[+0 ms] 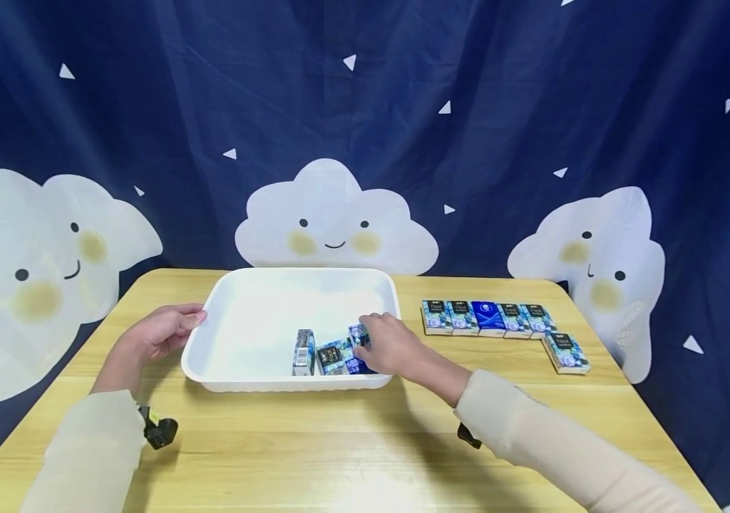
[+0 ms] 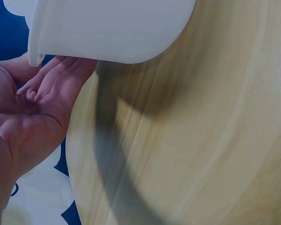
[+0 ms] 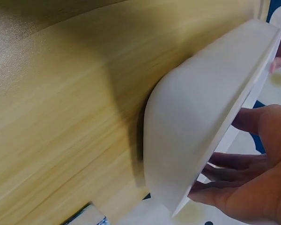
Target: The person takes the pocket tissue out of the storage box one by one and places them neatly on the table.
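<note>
A white plastic tray [image 1: 249,306] stands on the wooden table. My left hand [image 1: 162,331] holds its left rim, thumb at the edge and fingers under the side wall in the left wrist view. My right hand [image 1: 391,344] reaches over the right rim and grips a blue pocket tissue pack [image 1: 357,333] in the tray's near right corner. Just left of it a flowered tissue pack [image 1: 331,358] leans at a tilt, and another pack [image 1: 304,353] stands on edge with its barcode side showing. In the right wrist view the tray wall hides my fingertips and the pack.
Right of the tray, several tissue packs [image 1: 461,318] lie side by side in a row, one of them plain blue [image 1: 489,317]. A single flowered pack [image 1: 566,353] lies nearer the table's right edge. A dark blue curtain [image 1: 500,142] with cloud prints hangs behind the table [image 1: 288,442].
</note>
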`<state>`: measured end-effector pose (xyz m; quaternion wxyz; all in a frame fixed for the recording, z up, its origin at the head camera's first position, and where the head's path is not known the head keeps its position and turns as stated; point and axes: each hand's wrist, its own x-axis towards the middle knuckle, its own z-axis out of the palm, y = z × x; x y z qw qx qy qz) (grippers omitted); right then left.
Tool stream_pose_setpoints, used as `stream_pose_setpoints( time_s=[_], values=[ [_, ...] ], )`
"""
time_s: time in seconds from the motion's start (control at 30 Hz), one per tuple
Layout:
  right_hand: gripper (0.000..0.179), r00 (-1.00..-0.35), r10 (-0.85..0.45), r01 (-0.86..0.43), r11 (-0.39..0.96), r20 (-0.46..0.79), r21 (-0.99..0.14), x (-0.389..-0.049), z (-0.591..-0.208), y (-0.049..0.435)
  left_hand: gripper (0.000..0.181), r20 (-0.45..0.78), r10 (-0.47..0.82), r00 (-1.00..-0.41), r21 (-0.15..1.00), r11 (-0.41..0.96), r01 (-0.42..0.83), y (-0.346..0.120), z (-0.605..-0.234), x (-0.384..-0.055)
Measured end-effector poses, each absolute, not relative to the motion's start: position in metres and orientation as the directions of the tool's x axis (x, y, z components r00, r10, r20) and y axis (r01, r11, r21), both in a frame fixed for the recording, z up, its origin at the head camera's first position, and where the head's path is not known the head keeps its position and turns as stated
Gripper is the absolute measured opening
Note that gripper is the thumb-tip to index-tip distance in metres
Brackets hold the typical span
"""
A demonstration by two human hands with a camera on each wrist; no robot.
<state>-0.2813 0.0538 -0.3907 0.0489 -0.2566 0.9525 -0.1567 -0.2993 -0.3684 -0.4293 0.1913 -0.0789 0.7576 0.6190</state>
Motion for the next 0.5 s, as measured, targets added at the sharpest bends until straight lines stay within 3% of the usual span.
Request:
stream_pose_setpoints(
  time_s=[0.4,0.5],
  values=[
    [0.049,-0.866,-0.498,-0.468,0.835,-0.036,-0.29,-0.2863,-0.3953,0.0476,0.073,-0.387,0.123,-0.914,0.907,0.226,-0.354,-0.3666,-0.4269,-0.2968],
    [0.04,-0.865,-0.502,-0.48,0.829,-0.005,-0.287,-0.2874,-0.3972,0.0466,0.074,-0.386,0.126,-0.914,0.909,0.218,-0.354,-0.3659,-0.4261,-0.2961]
  ],
)
